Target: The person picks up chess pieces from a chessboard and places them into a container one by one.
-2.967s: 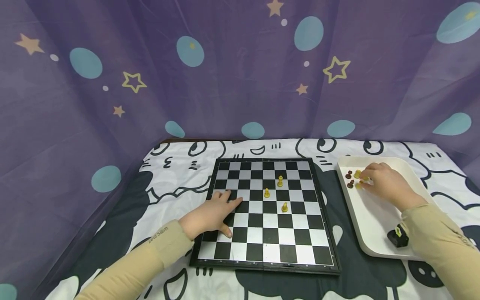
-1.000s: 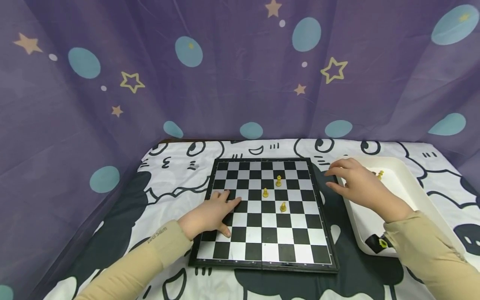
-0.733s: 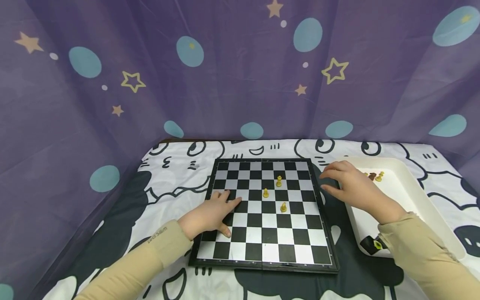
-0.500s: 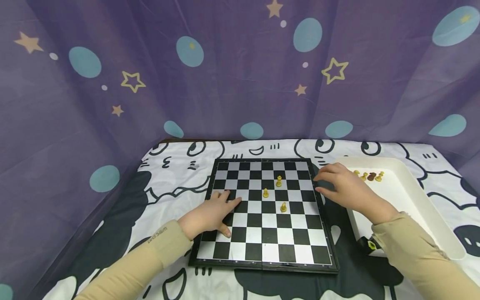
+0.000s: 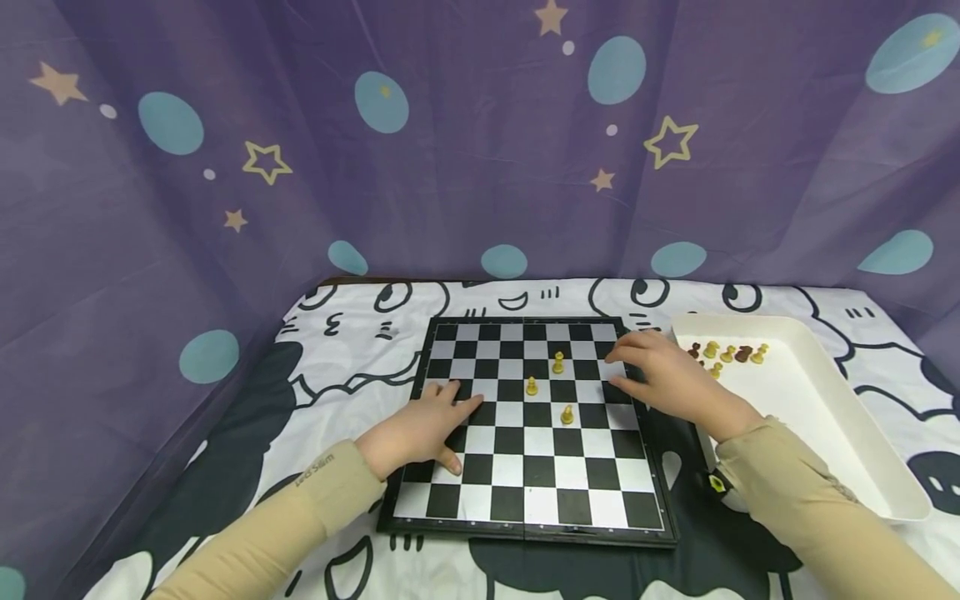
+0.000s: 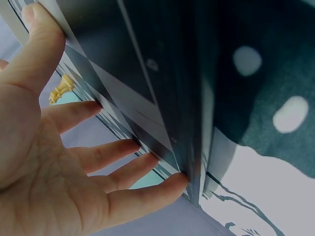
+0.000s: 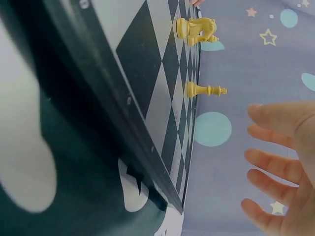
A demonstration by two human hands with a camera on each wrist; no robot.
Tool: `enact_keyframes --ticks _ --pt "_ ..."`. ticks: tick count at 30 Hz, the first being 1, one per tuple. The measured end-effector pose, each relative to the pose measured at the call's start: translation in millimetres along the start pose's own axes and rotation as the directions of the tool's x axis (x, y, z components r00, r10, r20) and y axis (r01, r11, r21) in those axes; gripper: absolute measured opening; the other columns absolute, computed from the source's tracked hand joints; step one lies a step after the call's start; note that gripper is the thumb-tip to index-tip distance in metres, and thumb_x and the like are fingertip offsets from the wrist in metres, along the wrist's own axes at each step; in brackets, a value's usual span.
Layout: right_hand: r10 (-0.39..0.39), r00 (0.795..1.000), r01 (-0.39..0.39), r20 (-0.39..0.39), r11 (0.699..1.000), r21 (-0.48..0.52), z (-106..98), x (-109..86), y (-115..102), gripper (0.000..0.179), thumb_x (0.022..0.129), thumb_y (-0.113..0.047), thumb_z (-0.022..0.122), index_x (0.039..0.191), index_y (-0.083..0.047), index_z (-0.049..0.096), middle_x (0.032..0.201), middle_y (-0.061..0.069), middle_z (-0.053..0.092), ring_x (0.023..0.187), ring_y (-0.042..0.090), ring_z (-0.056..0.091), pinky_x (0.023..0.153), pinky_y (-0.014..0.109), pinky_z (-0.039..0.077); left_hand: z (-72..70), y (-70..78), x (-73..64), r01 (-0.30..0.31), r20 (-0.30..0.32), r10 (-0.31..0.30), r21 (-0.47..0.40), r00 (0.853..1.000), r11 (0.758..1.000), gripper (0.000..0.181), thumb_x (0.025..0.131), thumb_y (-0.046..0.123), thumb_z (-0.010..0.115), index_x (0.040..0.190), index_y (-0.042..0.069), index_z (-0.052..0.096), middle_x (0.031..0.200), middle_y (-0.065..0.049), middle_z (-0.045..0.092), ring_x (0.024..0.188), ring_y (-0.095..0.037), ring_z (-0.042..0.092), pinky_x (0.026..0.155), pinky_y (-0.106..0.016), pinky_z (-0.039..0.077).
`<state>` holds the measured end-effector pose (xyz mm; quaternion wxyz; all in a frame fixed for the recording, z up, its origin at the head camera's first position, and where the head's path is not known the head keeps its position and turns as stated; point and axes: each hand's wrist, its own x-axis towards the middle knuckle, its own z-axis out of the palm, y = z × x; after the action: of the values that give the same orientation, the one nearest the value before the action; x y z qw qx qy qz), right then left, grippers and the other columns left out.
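Observation:
A black-and-white chessboard (image 5: 510, 467) lies on the cloth. On it stand three yellow chess pieces: a king (image 5: 558, 362), a pawn (image 5: 532, 386) and a knight (image 5: 567, 414). My left hand (image 5: 420, 427) rests on the board's left side with its fingers spread, fingertips touching the squares. Over the board's right edge hovers my right hand (image 5: 670, 379), fingers loosely bent and thumb apart. In the right wrist view nothing shows between those fingers, and the king (image 7: 206, 90) and knight (image 7: 199, 28) stand beyond, apart from the hand.
Right of the board is a white tray (image 5: 817, 433) with several yellow and brown chess pieces (image 5: 743, 353) near its back left corner. A small black object (image 5: 717, 482) with a yellow-green ring shows beneath the right sleeve. A purple curtain (image 5: 465, 150) hangs behind.
My right hand has left the tray's pieces and moved left to above the board's right edge, uncovering those pieces. My left hand and the board's three pieces have stayed put.

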<state>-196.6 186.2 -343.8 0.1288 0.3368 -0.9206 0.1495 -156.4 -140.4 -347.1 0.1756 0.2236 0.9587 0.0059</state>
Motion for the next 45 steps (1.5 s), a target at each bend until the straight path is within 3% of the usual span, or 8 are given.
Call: enact_keyframes --ticks 13,25,33,45 --pt "-0.030 0.999 0.029 -0.031 0.999 -0.027 13.1 22.5 0.7 0.027 0.080 -0.019 0.076 0.102 -0.005 0.070 0.105 0.011 0.063 0.096 0.028 0.058 0.085 0.044 0.048 -2.1 0.0 0.3 -0.014 -0.002 0.014 0.008 1.000 1.000 0.098 0.062 0.043 0.081 0.145 0.012 0.039 0.146 -0.026 0.033 0.128 -0.045 0.035 0.097 -0.053 0.043" --pt "-0.054 0.998 0.053 -0.017 0.997 -0.049 24.8 42.2 -1.4 0.030 0.079 -0.019 0.077 0.105 -0.006 0.070 0.106 0.011 0.061 0.096 0.028 0.057 0.083 0.043 0.048 -3.7 0.3 1.8 0.011 0.014 -0.011 -0.012 1.000 1.000 0.097 0.063 0.041 0.081 0.146 0.014 0.038 0.147 -0.024 0.031 0.131 -0.045 0.032 0.099 -0.052 0.042" --pt "-0.102 0.995 0.102 -0.002 0.993 -0.061 31.7 49.4 -4.3 0.031 0.080 -0.021 0.077 0.106 -0.007 0.069 0.108 0.012 0.061 0.097 0.028 0.057 0.082 0.043 0.048 -2.5 0.8 -0.4 0.003 0.004 -0.003 -0.014 1.000 1.000 0.097 0.063 0.041 0.080 0.146 0.013 0.038 0.146 -0.024 0.032 0.130 -0.044 0.033 0.096 -0.050 0.045" --pt "-0.111 0.991 0.118 0.072 0.987 -0.107 31.9 59.0 -10.1 0.026 0.077 -0.016 0.078 0.101 -0.009 0.071 0.106 0.010 0.061 0.095 0.028 0.056 0.080 0.043 0.048 -2.4 1.5 -1.2 -0.002 0.005 0.002 0.005 1.000 1.000 0.098 0.062 0.042 0.080 0.146 0.013 0.038 0.146 -0.025 0.032 0.128 -0.044 0.035 0.096 -0.052 0.044"
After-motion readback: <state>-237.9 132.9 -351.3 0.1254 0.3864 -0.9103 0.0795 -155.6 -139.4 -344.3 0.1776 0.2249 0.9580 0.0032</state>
